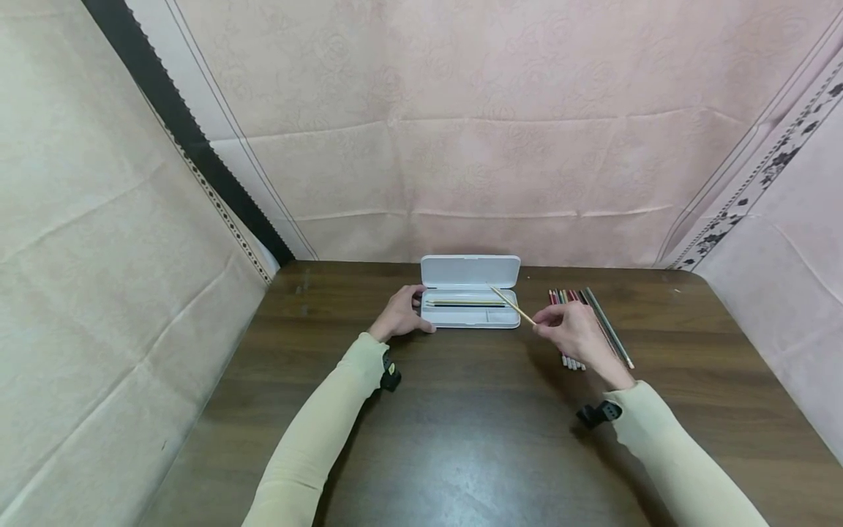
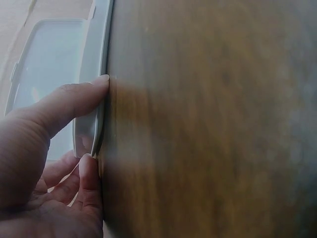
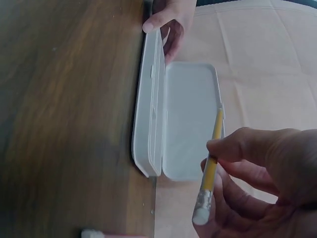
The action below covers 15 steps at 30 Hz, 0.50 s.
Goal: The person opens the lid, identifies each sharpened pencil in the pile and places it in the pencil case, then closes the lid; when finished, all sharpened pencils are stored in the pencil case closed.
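A white pencil case (image 1: 461,324) lies on the table with its lid (image 1: 470,272) folded back. My left hand (image 1: 400,315) grips its left end, thumb along the front edge and fingers curled round the corner in the left wrist view. A few pencils (image 1: 464,302) lie lengthwise inside the case. Between thumb and fingers, my right hand (image 1: 573,333) pinches a yellow pencil (image 3: 208,176) near its white eraser. The pencil slants up to the left, its far end over the right part of the case in the head view.
Several coloured pencils (image 1: 574,364) lie side by side under and beyond the right hand, with dark green ones (image 1: 609,327) along their right. The brown wooden table (image 1: 454,439) ends just behind the case, where a pale cloth (image 1: 487,168) hangs.
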Available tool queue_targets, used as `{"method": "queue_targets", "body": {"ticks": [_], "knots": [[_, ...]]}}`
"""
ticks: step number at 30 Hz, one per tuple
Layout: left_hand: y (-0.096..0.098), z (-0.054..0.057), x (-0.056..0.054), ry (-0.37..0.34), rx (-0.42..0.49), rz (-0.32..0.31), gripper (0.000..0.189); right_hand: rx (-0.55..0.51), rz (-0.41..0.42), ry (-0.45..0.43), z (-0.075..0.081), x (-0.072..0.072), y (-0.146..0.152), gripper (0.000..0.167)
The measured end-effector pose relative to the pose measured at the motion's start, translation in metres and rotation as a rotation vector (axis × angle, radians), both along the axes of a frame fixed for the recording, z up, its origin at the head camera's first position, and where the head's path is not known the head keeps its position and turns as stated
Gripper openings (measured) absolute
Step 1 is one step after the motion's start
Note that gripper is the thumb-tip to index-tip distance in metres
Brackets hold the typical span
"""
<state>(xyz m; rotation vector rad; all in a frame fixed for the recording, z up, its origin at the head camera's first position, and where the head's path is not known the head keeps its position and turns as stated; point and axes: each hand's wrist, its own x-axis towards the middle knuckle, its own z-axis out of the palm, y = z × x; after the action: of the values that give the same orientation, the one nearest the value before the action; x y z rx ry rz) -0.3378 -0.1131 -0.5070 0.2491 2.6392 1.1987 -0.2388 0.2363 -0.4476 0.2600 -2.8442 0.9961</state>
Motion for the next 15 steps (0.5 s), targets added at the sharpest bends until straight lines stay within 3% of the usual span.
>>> {"method": "queue_targets", "body": {"ticks": [9, 15], "knots": [[0.000, 0.002, 0.001, 0.016, 0.016, -0.012, 0.095, -0.051, 0.113, 0.011, 0.000, -0.017, -0.021, 0.009], [0.000, 0.003, 0.002, 0.016, 0.010, -0.019, 0.094, -0.035, 0.144, 0.005, 0.002, -0.028, -0.032, 0.007]]}}
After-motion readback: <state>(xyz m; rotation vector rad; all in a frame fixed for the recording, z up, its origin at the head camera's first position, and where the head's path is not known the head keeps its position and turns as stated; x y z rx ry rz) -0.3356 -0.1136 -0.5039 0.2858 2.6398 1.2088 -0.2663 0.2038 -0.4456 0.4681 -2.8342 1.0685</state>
